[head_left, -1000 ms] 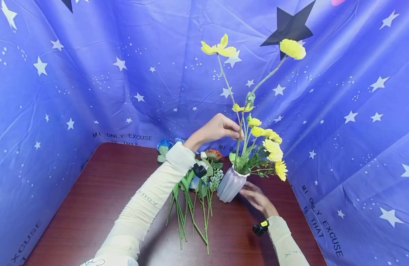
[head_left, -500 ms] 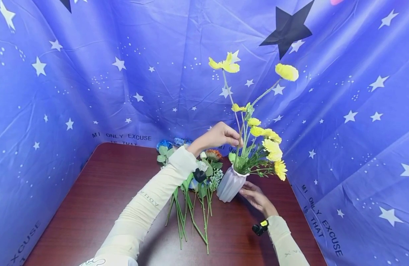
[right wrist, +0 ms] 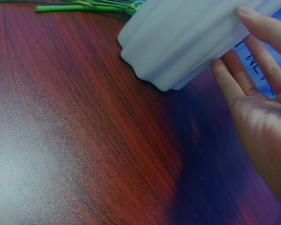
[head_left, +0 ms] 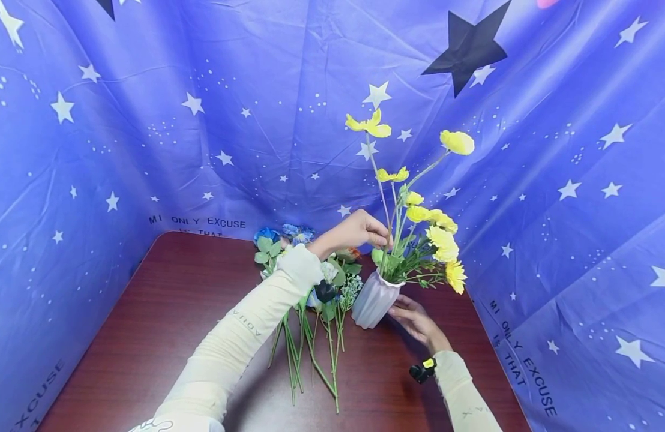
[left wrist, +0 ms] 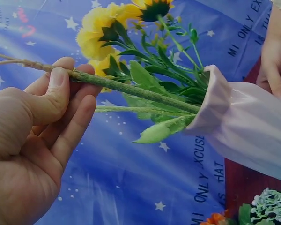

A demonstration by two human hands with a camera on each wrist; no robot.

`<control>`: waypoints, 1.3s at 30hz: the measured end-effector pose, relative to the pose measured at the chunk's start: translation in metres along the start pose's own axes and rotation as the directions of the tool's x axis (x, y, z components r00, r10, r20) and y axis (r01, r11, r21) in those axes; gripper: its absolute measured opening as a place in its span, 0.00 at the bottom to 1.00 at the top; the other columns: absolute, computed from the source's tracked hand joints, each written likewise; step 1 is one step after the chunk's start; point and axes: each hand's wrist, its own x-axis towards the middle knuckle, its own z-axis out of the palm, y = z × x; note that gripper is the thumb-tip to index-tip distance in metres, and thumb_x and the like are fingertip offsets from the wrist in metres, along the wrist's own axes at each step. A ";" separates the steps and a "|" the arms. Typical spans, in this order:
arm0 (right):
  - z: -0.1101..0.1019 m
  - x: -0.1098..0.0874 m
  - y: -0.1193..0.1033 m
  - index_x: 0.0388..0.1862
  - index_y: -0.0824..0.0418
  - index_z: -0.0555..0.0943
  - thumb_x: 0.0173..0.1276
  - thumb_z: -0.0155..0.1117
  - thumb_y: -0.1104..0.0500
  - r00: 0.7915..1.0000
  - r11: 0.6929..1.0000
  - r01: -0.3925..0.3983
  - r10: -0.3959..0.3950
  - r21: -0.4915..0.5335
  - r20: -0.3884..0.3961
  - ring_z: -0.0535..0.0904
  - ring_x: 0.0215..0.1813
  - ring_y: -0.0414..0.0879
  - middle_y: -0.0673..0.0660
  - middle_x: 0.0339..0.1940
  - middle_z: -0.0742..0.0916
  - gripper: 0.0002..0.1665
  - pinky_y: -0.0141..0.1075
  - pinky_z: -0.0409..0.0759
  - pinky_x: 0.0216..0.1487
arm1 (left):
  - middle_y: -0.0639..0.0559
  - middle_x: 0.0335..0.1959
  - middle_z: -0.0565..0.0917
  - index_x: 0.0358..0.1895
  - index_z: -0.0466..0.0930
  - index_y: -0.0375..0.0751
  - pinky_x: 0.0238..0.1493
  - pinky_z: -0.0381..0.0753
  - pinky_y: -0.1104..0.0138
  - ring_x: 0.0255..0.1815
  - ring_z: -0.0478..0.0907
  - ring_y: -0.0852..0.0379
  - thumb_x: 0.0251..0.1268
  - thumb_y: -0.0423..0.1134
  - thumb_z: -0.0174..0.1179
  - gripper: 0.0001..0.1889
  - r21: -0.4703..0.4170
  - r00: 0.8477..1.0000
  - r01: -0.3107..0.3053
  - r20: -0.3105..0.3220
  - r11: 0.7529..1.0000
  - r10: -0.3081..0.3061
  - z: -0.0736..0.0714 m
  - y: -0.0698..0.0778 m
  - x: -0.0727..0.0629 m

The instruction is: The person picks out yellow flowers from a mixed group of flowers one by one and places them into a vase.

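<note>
My left hand [head_left: 359, 231] pinches the green-brown stem [left wrist: 131, 91] of a tall yellow flower [head_left: 369, 126] between thumb and fingertips. The lower end of this stem goes into the mouth of the pale pleated vase [head_left: 376, 300]. Several other yellow flowers [head_left: 443, 243] with green leaves stand in the vase and lean to the right. My right hand [head_left: 419, 324] touches the vase's right side with its thumb and fingertips, the fingers fairly straight and the palm away from it. In the right wrist view, the vase base [right wrist: 150, 70] is on the table.
Left of the vase lies a bunch of loose flowers, with a blue flower [head_left: 266, 235], an orange flower [left wrist: 215, 219] and green stems [head_left: 332, 372] pointing toward me. The dark red wooden table [head_left: 165, 324] meets a blue starry curtain [head_left: 257, 150] on its sides.
My left hand has moved down toward the vase mouth, and the tall yellow flower it pinches has sunk with it. The right hand and the vase have hardly moved.
</note>
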 end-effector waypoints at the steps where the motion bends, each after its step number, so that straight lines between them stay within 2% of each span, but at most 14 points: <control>1: 0.000 0.000 0.000 0.57 0.57 0.77 0.72 0.41 0.82 1.000 1.000 0.000 0.000 -0.001 -0.001 0.84 0.57 0.42 0.53 0.54 0.86 0.29 0.30 0.81 0.65 | 0.36 0.42 0.90 0.43 0.89 0.28 0.50 0.89 0.69 0.43 0.89 0.53 0.71 0.25 0.60 0.08 0.000 1.000 0.000 -0.002 1.000 0.000 0.001 -0.001 0.000; 12: 0.002 -0.001 0.000 0.57 0.56 0.78 0.73 0.39 0.82 1.000 1.000 -0.001 0.001 -0.026 -0.010 0.84 0.57 0.40 0.51 0.54 0.86 0.31 0.30 0.81 0.65 | 0.39 0.42 0.91 0.41 0.90 0.31 0.48 0.89 0.71 0.44 0.90 0.53 0.70 0.26 0.61 0.08 0.047 0.999 0.031 -0.037 0.998 -0.029 0.010 -0.007 0.000; 18: 0.002 0.000 0.001 0.57 0.56 0.78 0.72 0.38 0.83 1.000 0.999 -0.011 0.010 -0.031 -0.015 0.84 0.57 0.40 0.51 0.54 0.86 0.31 0.30 0.81 0.66 | 0.37 0.42 0.91 0.42 0.89 0.29 0.44 0.90 0.70 0.41 0.89 0.52 0.69 0.25 0.61 0.08 0.062 0.998 0.035 -0.051 0.997 -0.032 0.018 -0.018 0.002; 24: 0.005 -0.001 -0.001 0.57 0.57 0.77 0.72 0.41 0.82 1.000 1.000 -0.014 0.014 -0.026 -0.019 0.84 0.57 0.41 0.52 0.53 0.86 0.29 0.30 0.81 0.65 | 0.38 0.42 0.91 0.42 0.90 0.30 0.42 0.89 0.72 0.37 0.89 0.53 0.68 0.26 0.63 0.07 0.127 0.997 0.034 -0.072 0.991 -0.024 0.026 -0.027 0.002; 29: 0.005 -0.001 -0.001 0.57 0.56 0.77 0.73 0.42 0.81 1.000 0.999 -0.018 0.017 -0.034 -0.024 0.84 0.56 0.40 0.51 0.53 0.86 0.28 0.31 0.81 0.66 | 0.37 0.42 0.91 0.43 0.89 0.29 0.41 0.90 0.70 0.40 0.90 0.47 0.68 0.26 0.62 0.07 0.111 0.995 0.057 -0.086 0.992 -0.047 0.033 -0.030 0.000; 32: 0.006 -0.001 -0.001 0.57 0.56 0.77 0.73 0.43 0.81 1.000 0.999 -0.017 0.016 -0.037 -0.024 0.84 0.56 0.40 0.51 0.53 0.86 0.27 0.31 0.81 0.66 | 0.37 0.41 0.91 0.42 0.89 0.29 0.41 0.91 0.69 0.39 0.91 0.47 0.68 0.26 0.63 0.07 0.103 0.993 0.072 -0.101 0.992 -0.062 0.036 -0.031 -0.001; 34: 0.005 -0.001 0.000 0.57 0.56 0.77 0.73 0.43 0.81 1.000 0.999 -0.014 0.013 -0.039 -0.024 0.84 0.56 0.40 0.51 0.53 0.86 0.27 0.30 0.81 0.65 | 0.38 0.41 0.91 0.41 0.90 0.29 0.41 0.90 0.70 0.38 0.91 0.49 0.67 0.26 0.63 0.06 0.119 0.992 0.079 -0.111 0.990 -0.066 0.038 -0.032 -0.001; 39: 0.004 -0.001 0.001 0.57 0.56 0.78 0.73 0.42 0.81 1.000 1.000 -0.005 0.004 -0.031 -0.018 0.84 0.56 0.40 0.51 0.53 0.86 0.28 0.30 0.82 0.64 | 0.42 0.38 0.92 0.39 0.91 0.34 0.38 0.89 0.73 0.33 0.89 0.55 0.68 0.29 0.64 0.06 0.231 0.990 0.083 -0.130 0.969 -0.054 0.041 -0.034 -0.002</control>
